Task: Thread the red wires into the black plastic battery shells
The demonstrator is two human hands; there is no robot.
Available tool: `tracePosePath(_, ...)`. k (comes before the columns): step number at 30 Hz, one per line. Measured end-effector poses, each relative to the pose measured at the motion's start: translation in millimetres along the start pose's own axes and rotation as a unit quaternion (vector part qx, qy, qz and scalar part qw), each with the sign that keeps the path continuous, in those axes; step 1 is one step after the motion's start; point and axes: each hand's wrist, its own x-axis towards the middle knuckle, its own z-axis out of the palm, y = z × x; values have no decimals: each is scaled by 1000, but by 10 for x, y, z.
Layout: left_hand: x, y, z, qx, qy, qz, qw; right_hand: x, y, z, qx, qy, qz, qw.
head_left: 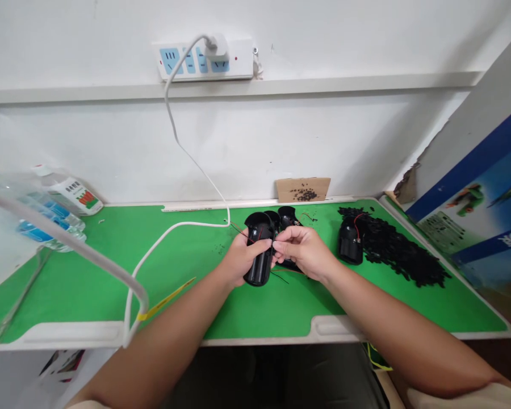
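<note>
My left hand (241,258) is wrapped round a black plastic housing (259,262), which has a curved hood at its top and thin red and black wires. At the housing's right edge, my right hand (298,247) pinches with thumb and forefinger; whatever lies between those fingertips is too small to make out. Behind the hands stand more black housings (287,216), partly hidden by my fingers. Another black housing with a red wire (351,241) stands apart on the right.
A heap of small black parts (404,250) covers the right of the green table (187,307). Tiny dark screws or bits lie on cardboard (304,190) at the wall. Plastic bottles (70,190) stand left. A white cable (174,227) runs from the power strip (238,59) across the table.
</note>
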Motion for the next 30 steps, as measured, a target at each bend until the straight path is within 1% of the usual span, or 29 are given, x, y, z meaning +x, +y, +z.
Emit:
tracePosePath(6, -44, 35, 26, -27, -40, -13, 999, -9, 1, -31, 22, -22, 39, 999)
tracePosePath(11, -81, 34, 38, -54, -29, -35, 997, -12, 14, -43, 39, -41, 62, 996)
tracePosePath(13, -91, 26, 44, -67, -21, -41, 997, -19, 13, -42, 47, -63, 84, 993)
tracePosePath(17, -121, 7, 53, -87, -37, -60, 994, -61, 5, -29, 50, -134, 133, 981)
tracePosePath(19, -145, 6, 54, -91, -29, -69, 993, -93, 10, -16, 57, -169, 153, 972)
tracePosePath(21, -176, 13, 52, -93, -15, -76, 993, -124, 25, -2, 73, -188, 165, 965)
tracePosePath(25, -244, 38, 55, -89, -12, -90, 992, -173, 70, 26, 102, -202, 179, 957)
tracePosePath(30, -268, 27, 73, -67, 0, -98, 993, -195, 118, 38, 105, -190, 186, 958)
